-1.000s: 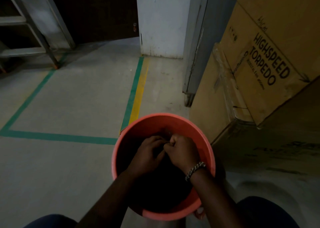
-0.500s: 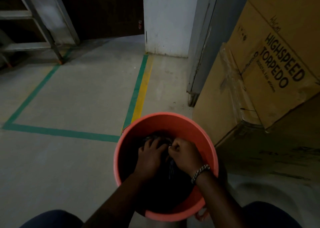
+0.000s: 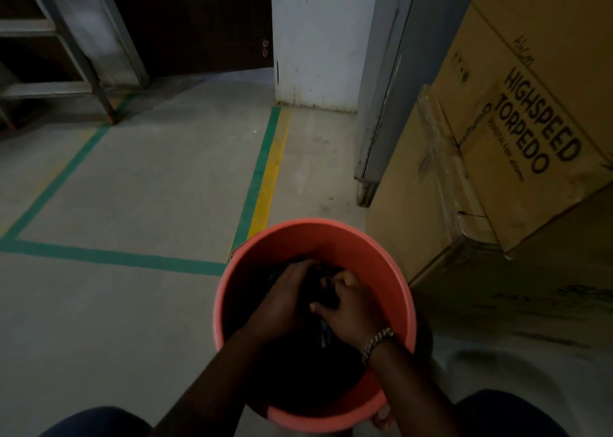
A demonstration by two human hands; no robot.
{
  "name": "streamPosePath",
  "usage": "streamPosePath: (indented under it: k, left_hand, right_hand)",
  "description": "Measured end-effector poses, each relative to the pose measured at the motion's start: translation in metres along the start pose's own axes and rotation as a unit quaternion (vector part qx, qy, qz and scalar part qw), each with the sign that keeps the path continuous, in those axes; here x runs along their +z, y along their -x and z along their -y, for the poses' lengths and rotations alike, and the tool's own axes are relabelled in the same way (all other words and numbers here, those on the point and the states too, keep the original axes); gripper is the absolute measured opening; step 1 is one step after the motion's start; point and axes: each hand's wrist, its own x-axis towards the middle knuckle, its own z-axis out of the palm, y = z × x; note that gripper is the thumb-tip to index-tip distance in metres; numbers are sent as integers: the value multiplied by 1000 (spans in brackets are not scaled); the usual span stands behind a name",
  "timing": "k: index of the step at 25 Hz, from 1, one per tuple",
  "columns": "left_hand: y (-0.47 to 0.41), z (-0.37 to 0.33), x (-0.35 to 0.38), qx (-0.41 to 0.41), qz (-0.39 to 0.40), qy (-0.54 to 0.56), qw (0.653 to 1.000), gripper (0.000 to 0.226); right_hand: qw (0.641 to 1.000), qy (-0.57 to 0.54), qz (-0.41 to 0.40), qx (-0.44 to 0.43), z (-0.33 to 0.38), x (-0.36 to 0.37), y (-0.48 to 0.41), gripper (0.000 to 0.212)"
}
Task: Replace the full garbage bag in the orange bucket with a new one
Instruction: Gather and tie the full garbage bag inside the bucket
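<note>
The orange bucket (image 3: 318, 237) stands on the floor right in front of me, between my knees. Inside it lies a black garbage bag (image 3: 308, 367), dark and hard to make out. Both my hands are down in the bucket. My left hand (image 3: 282, 304) grips gathered bag plastic on the left. My right hand (image 3: 348, 307), with a chain bracelet on the wrist, pinches the bunched neck of the bag beside it. The two hands are close together, almost touching.
Large cardboard boxes (image 3: 517, 144) lean close on the right of the bucket. A grey door frame (image 3: 381, 111) and a white pillar (image 3: 315, 38) stand behind. Green and yellow floor tape (image 3: 262, 177) runs ahead; a metal ladder (image 3: 66, 55) is far left.
My hands have sunk a little deeper into the bucket and shifted on the bag's gathered top; the right hand's fingers have spread over the bunched plastic. The view has tilted slightly.
</note>
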Motion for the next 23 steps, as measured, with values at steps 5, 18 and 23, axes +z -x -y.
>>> streamPosePath:
  k: [5,18,23]
  left_hand:
    - [1,9,-11,21,13,-49,999,76]
    - [8,19,-44,-203,-140,-381,891,32]
    - [4,24,-61,-214,-134,-326,911,34]
  right_hand:
    - [997,79,14,14,1,15,-3,70]
    - [993,-97,-71,-2,5,22,-9,51]
    - [989,-107,-97,-29,15,11,-9,46]
